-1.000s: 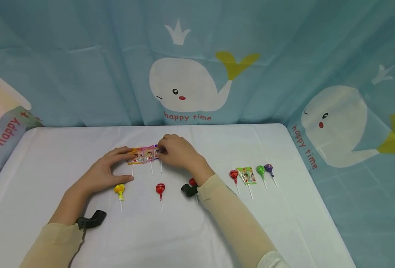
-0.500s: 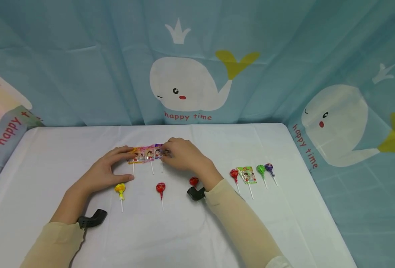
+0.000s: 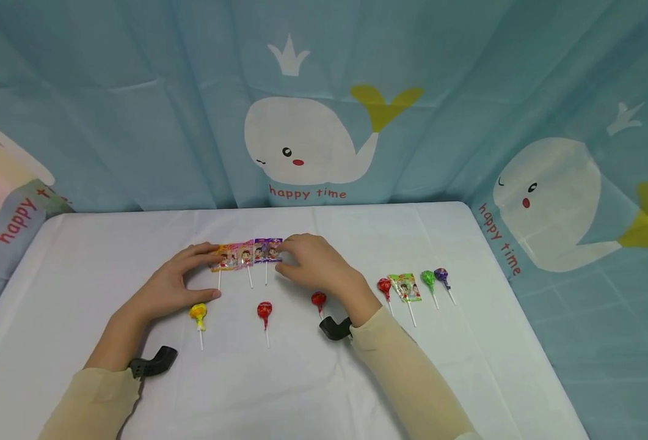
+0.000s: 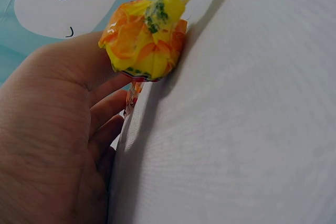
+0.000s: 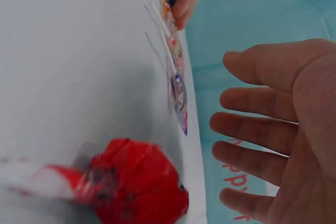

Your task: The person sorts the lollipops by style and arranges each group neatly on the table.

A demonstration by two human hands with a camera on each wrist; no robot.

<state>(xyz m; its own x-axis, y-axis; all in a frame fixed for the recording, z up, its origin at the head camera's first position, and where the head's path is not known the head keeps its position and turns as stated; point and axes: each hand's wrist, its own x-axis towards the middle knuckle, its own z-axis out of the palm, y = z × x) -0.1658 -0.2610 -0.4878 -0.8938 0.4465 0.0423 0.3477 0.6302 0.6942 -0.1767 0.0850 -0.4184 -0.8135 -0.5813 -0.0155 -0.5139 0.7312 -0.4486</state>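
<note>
A row of flat-wrapped lollipops lies edge to edge at the back left: an orange one (image 3: 225, 259), a pink one (image 3: 244, 253) and a purple one (image 3: 267, 249), sticks toward me. My left hand (image 3: 172, 281) rests its fingertips on the orange wrapper, thumb spread apart near a yellow lollipop (image 3: 198, 311). In the left wrist view that yellow lollipop (image 4: 142, 45) looms large, partly in front of the hand. At the row's right end, my right hand (image 3: 324, 269) has its fingertips by the purple wrapper. The right wrist view shows its fingers (image 5: 257, 129) spread, holding nothing.
Two red lollipops, one in the middle (image 3: 264, 310) and one (image 3: 318, 299) beside the right wrist camera (image 3: 336, 329), lie in front of the row. Farther right lie a red (image 3: 384, 286), a flat green (image 3: 405, 287), a round green (image 3: 428, 279) and a purple lollipop (image 3: 441, 275).
My right hand has let go of the purple flat lollipop and drawn back to the right, its fingers loosening and uncovering the wrapper. My left hand stays in place.
</note>
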